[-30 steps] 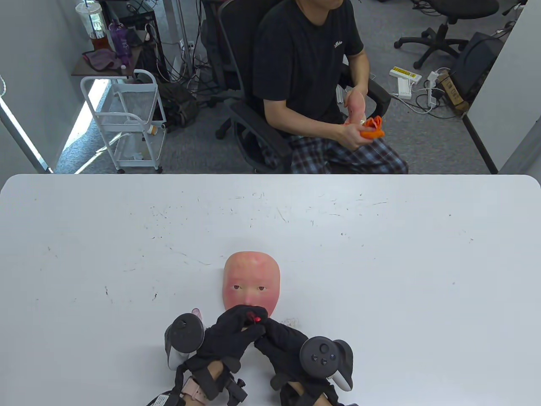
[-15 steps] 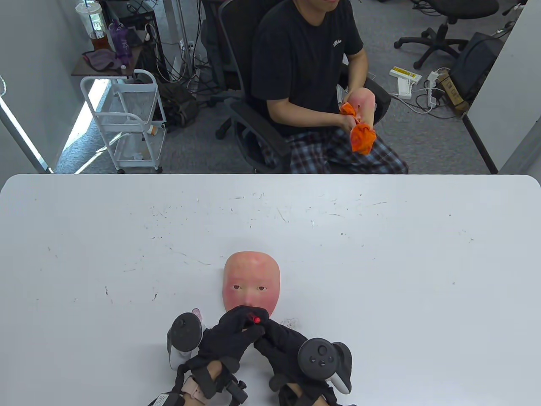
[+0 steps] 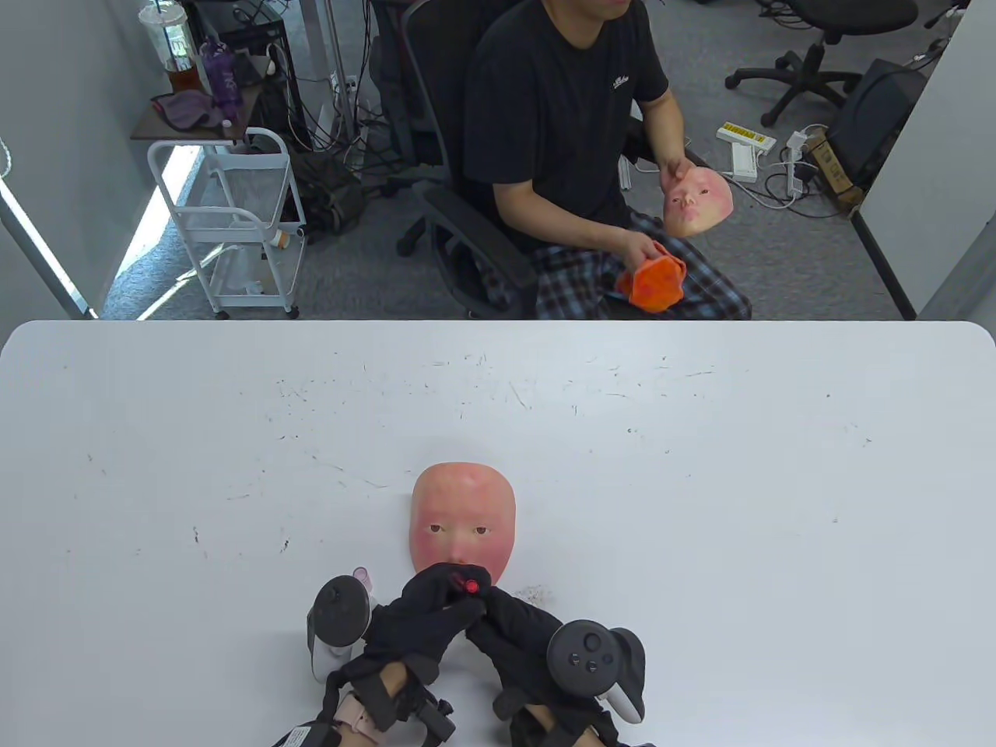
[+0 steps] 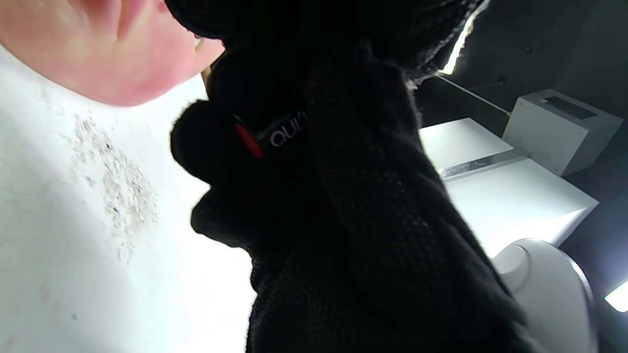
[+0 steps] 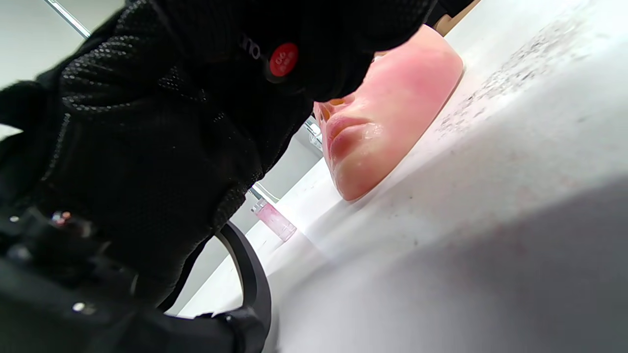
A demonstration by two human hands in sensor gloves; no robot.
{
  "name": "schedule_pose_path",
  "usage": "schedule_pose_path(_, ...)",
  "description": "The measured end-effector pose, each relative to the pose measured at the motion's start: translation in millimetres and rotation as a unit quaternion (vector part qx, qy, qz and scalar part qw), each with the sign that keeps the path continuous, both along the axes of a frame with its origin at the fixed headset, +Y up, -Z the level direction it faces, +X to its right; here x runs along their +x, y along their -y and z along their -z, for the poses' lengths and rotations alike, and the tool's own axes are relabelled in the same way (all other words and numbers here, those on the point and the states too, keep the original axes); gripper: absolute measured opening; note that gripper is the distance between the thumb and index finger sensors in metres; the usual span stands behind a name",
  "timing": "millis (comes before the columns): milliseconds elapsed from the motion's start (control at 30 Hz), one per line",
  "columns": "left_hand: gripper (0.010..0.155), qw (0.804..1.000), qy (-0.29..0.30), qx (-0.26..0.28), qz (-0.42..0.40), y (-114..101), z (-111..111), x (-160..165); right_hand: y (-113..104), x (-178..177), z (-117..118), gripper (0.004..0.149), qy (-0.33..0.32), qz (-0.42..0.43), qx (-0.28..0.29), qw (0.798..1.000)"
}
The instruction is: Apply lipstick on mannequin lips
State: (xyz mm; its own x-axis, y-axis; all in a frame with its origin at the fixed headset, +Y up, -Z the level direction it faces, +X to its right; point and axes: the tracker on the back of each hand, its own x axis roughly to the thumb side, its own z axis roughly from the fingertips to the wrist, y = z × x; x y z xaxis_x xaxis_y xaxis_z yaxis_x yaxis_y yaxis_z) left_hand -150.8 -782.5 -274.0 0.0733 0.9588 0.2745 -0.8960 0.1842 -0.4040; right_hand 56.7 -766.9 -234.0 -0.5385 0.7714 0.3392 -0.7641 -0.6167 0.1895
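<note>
The mannequin face [image 3: 463, 510] lies face up on the white table [image 3: 700, 506]. Both black-gloved hands meet over its mouth and chin and hide the lips from above. My left hand [image 3: 436, 595] reaches over the lower face from the left. My right hand [image 3: 498, 611] is curled into a fist beside it, with a red glove tag [image 3: 470, 585] on top. In the right wrist view the lips [image 5: 351, 132] show glossy pink under the right hand [image 5: 314, 44]. In the left wrist view a thin tan sliver [image 4: 204, 73] sits between the fist and the face [image 4: 98, 54]; the lipstick itself is hidden.
A small pink translucent cap [image 3: 362, 576] lies on the table left of the chin, also in the right wrist view [image 5: 274, 221]. Across the table a seated person [image 3: 568, 132] holds a second mask [image 3: 698, 201] and an orange cloth [image 3: 654, 282].
My hands have barely moved over the mouth. The person across the table has lifted the second mask away from the orange cloth and turned it face out.
</note>
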Motion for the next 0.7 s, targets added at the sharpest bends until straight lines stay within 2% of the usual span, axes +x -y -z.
schedule_pose_path(167,0.050,0.999,0.046,-0.010,-0.013,0.7,2.3,0.0,0.2,0.6,-0.3,0.054,-0.002,0.005,0.000,1.000)
schedule_pose_path(300,0.054,0.999,-0.002,-0.031,-0.027,6.5,-1.2,1.7,0.4,2.2,0.2,0.054,0.002,0.010,-0.003,1.000)
schedule_pose_path(367,0.050,0.999,-0.001,-0.036,-0.040,5.3,-0.8,0.0,0.3,0.8,-0.3,0.054,0.003,0.002,0.000,1.000)
schedule_pose_path(500,0.048,1.000,0.008,0.008,0.001,-1.0,1.5,-1.9,0.7,1.0,0.4,0.054,-0.001,0.004,-0.004,1.000)
schedule_pose_path(633,0.050,0.999,0.030,-0.011,-0.024,0.2,1.7,-1.0,1.0,1.1,0.8,0.054,-0.004,0.007,-0.006,1.000)
schedule_pose_path(700,0.052,0.999,0.008,-0.017,-0.027,3.7,0.4,-0.7,1.3,2.4,1.0,0.054,0.001,0.014,-0.007,1.000)
